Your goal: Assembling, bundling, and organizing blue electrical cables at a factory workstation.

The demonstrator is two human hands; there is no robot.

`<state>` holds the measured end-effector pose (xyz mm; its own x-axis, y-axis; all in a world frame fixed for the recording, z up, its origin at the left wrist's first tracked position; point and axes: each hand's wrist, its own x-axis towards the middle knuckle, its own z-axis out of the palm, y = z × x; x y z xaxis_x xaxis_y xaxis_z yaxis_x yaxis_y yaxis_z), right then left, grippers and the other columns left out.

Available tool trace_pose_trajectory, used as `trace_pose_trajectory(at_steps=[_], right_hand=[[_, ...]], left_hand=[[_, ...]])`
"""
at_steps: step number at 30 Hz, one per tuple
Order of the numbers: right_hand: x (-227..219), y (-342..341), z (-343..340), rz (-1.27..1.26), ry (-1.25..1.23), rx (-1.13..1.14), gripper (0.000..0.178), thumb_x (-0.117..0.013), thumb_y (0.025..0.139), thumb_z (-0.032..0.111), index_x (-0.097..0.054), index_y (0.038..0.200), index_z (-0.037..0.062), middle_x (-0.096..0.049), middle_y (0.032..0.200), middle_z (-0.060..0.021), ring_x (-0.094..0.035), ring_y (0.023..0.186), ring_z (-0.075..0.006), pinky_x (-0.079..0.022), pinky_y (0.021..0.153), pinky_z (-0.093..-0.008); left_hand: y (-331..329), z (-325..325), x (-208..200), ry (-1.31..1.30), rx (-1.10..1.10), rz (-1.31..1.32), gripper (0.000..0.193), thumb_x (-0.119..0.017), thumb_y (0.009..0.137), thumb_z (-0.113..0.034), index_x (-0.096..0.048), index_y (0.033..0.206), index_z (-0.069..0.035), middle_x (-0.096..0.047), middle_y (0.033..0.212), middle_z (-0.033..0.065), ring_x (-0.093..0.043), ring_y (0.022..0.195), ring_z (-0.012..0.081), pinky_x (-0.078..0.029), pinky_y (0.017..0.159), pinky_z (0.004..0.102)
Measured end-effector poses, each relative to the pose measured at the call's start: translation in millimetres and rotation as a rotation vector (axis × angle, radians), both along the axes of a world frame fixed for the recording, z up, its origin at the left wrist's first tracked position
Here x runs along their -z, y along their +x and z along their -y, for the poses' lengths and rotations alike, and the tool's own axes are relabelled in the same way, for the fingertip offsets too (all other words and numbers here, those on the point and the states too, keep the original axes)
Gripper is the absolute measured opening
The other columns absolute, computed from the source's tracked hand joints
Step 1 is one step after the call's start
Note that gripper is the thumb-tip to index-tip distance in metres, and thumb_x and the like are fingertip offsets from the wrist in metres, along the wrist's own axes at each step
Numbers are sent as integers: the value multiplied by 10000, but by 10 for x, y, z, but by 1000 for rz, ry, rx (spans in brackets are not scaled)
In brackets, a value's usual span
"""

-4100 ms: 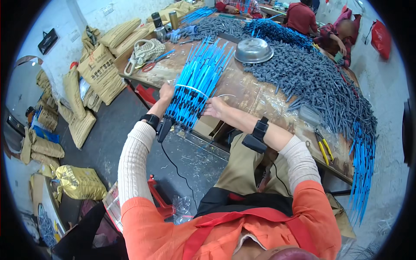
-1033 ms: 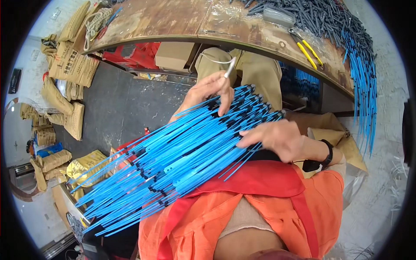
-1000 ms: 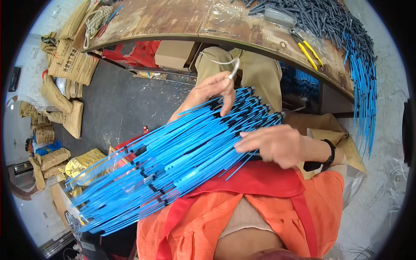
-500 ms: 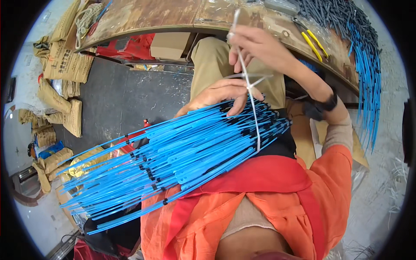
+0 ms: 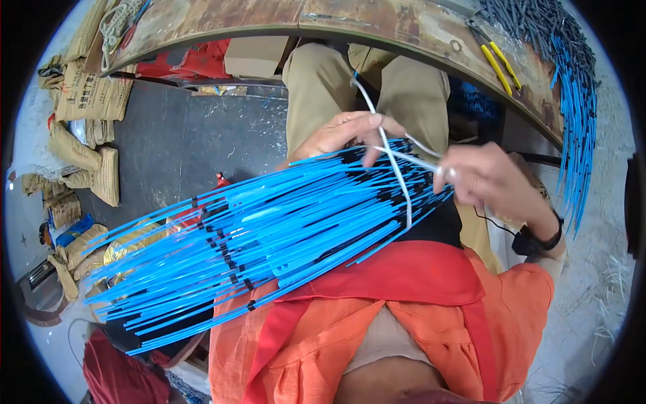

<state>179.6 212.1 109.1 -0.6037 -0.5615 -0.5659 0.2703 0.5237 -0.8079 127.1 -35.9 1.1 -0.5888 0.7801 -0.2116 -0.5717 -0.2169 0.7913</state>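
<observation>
Across my lap lies a big bundle of thin blue plastic rods [image 5: 269,229], with small black pieces partway along and dark ends on the right. A white tie strip [image 5: 401,185] passes over the bundle close to those dark ends. My left hand [image 5: 336,132] rests at the bundle's far side, its thumb and fingers pinching the strip where the two lengths cross. To the right, my right hand [image 5: 481,176] is closed on one end of the strip and pulls it out sideways; its fingers are slightly blurred. The other end sticks up past my left hand.
Beyond my knees stands a worn wooden bench [image 5: 249,15], with yellow-handled pliers [image 5: 496,66] on it. More blue rods [image 5: 579,135] with dark ends hang over its right side. Paper sacks [image 5: 91,94] are piled at the left, beside the dark floor [image 5: 182,141].
My right hand has come down and to the right from above the bundle, bringing a strip end with it. My left hand has shifted slightly and now pinches the strip's crossing.
</observation>
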Motion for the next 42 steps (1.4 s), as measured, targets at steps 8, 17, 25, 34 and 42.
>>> trace_pose_trajectory(at_steps=[8, 17, 25, 34, 42], right_hand=[[499, 249, 349, -778, -498, -6, 89, -691, 784, 9, -619, 837, 12, -688, 897, -111, -630, 980, -297, -494, 799, -376], [853, 31, 504, -569, -514, -100, 54, -604, 850, -1, -617, 809, 31, -687, 952, -105, -636, 988, -267, -483, 783, -382], [1755, -879, 872, -837, -344, 571, 171, -501, 938, 37, -544, 779, -9, -558, 782, -139, -544, 695, -262, -440, 654, -330], [1912, -981, 992, -1025, -308, 502, 224, -469, 984, 87, -570, 829, -39, -621, 794, -105, -604, 741, -175, -478, 700, -278], [1927, -987, 950, -1291, -583, 281, 198, -553, 937, 101, -592, 792, -28, -618, 800, -100, -612, 753, -230, -498, 688, -327]], left_hand=[[39, -101, 746, 303, -192, 98, 347, -450, 994, -380, -569, 916, -63, -602, 852, 78, -545, 778, 146, -451, 703, 245], [507, 271, 844, 23, -520, 517, 265, -476, 993, -305, -561, 903, -70, -610, 899, 64, -572, 782, 155, -482, 713, 273], [614, 187, 1186, -196, -719, 955, 199, -499, 993, -240, -553, 892, -76, -617, 940, 51, -595, 786, 162, -509, 721, 298], [563, 427, 657, -736, -49, -915, 82, -550, 904, -77, -550, 824, -57, -570, 738, 93, -609, 738, 230, -500, 660, 341], [115, 144, 336, -610, 265, -1499, 77, -552, 847, -82, -550, 786, -34, -565, 723, 136, -575, 709, 313, -460, 628, 396]])
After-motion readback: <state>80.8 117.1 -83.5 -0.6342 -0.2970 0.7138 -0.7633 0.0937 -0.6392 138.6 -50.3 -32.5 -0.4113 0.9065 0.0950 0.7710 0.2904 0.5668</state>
